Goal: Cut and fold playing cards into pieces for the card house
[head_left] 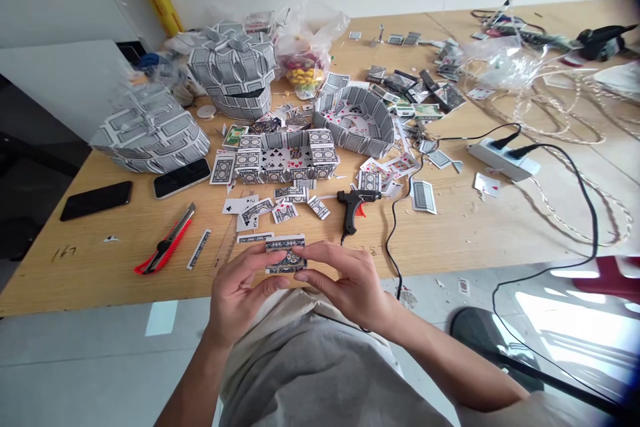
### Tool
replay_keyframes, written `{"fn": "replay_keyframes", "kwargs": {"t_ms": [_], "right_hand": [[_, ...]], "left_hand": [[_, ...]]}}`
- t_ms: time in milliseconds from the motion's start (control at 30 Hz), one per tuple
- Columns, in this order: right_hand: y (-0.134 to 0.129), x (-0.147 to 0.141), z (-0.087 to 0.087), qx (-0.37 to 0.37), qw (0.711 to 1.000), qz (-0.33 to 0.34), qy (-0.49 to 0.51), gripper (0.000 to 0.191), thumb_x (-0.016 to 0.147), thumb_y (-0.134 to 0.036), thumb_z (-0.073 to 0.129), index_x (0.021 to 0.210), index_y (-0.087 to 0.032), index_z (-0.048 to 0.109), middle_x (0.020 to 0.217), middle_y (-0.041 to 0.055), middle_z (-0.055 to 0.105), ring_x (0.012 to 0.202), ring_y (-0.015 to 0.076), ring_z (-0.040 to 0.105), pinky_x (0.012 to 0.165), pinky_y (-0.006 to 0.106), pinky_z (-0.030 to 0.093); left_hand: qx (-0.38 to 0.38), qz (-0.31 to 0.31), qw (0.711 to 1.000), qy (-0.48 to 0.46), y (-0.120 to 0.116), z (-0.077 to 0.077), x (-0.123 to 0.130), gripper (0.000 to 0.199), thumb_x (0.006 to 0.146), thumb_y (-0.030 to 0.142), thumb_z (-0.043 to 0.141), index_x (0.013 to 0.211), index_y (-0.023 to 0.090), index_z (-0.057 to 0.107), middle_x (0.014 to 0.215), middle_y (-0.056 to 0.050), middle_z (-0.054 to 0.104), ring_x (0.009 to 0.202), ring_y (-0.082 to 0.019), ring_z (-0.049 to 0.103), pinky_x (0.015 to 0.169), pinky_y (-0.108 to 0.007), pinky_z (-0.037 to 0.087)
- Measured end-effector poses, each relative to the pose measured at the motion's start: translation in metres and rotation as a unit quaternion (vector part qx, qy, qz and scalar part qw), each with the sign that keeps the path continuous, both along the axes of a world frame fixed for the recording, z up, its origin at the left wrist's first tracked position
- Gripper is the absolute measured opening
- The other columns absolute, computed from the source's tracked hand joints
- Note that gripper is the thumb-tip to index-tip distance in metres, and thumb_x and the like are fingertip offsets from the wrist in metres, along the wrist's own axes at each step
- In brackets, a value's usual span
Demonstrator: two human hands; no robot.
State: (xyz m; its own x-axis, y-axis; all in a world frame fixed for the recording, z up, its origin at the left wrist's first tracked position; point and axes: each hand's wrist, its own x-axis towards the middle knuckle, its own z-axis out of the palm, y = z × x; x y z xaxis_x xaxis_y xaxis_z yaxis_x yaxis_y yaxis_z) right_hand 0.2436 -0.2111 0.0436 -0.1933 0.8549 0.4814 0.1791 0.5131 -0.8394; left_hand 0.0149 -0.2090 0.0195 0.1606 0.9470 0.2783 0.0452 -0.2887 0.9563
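A: Where is the small folded piece of grey-backed playing card (286, 253)?
B: Just above the near edge of the light wooden tabletop (100, 280), between both hands.
A: And the fingers?
B: The left hand (240, 297) and right hand (347, 283) are pinching its sides, closed gently.
A: Is it heavy?
B: I think light, stiff but fragile, little slippery. Better hold the side edges.
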Motion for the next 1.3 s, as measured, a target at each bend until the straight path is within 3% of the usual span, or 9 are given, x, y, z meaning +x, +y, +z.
{"fn": "replay_keyframes", "kwargs": {"t_ms": [300,633,833,933,1300], "right_hand": [[0.001,-0.002,-0.001,0.054,0.998,0.025,0.022,0.046,0.1,-0.015,0.078,0.143,-0.029,0.073,0.115,0.0072,0.086,0.105,0.023,0.084,0.092,0.033,0.07],[0.003,-0.001,-0.002,0.077,0.996,0.015,0.038,0.043,0.095,-0.006,0.08,0.135,-0.023,0.077,0.108,0.0096,0.086,0.099,0.0219,0.083,0.088,0.032,0.069],[0.002,0.002,-0.003,0.054,0.997,0.027,0.044,0.045,0.09,-0.011,0.088,0.132,-0.022,0.076,0.108,0.0097,0.085,0.1,0.0218,0.081,0.091,0.032,0.067],[0.001,0.002,-0.003,0.041,0.998,0.017,0.047,0.042,0.09,-0.012,0.088,0.129,-0.023,0.077,0.105,0.0086,0.085,0.096,0.021,0.081,0.088,0.031,0.067],[0.002,0.001,-0.005,0.068,0.996,0.018,0.049,0.041,0.091,-0.004,0.084,0.128,-0.021,0.079,0.104,0.0093,0.087,0.097,0.0219,0.082,0.089,0.032,0.068]], "left_hand": [[0.07,0.025,0.996,0.044,-0.002,0.011,0.0,0.044,0.085,0.012,0.089,0.123,0.034,0.085,0.113,-0.004,0.085,0.103,-0.024,0.082,0.088,-0.032,0.07],[0.129,0.014,0.99,0.059,0.004,0.017,0.007,0.05,0.084,0.002,0.088,0.123,0.034,0.084,0.104,0.002,0.085,0.088,-0.015,0.081,0.079,-0.022,0.066],[0.083,-0.009,0.996,0.036,0.004,0.013,0.006,0.044,0.087,0.007,0.087,0.123,0.033,0.083,0.113,-0.002,0.083,0.108,-0.022,0.079,0.095,-0.033,0.067],[0.063,-0.01,0.997,0.038,0.003,0.01,0.004,0.05,0.087,0.012,0.089,0.131,0.035,0.08,0.12,-0.003,0.081,0.114,-0.021,0.077,0.101,-0.031,0.065],[0.108,-0.005,0.993,0.054,0.004,0.015,0.008,0.045,0.086,0.004,0.087,0.121,0.032,0.084,0.109,-0.001,0.086,0.094,-0.017,0.082,0.084,-0.026,0.068]]}}
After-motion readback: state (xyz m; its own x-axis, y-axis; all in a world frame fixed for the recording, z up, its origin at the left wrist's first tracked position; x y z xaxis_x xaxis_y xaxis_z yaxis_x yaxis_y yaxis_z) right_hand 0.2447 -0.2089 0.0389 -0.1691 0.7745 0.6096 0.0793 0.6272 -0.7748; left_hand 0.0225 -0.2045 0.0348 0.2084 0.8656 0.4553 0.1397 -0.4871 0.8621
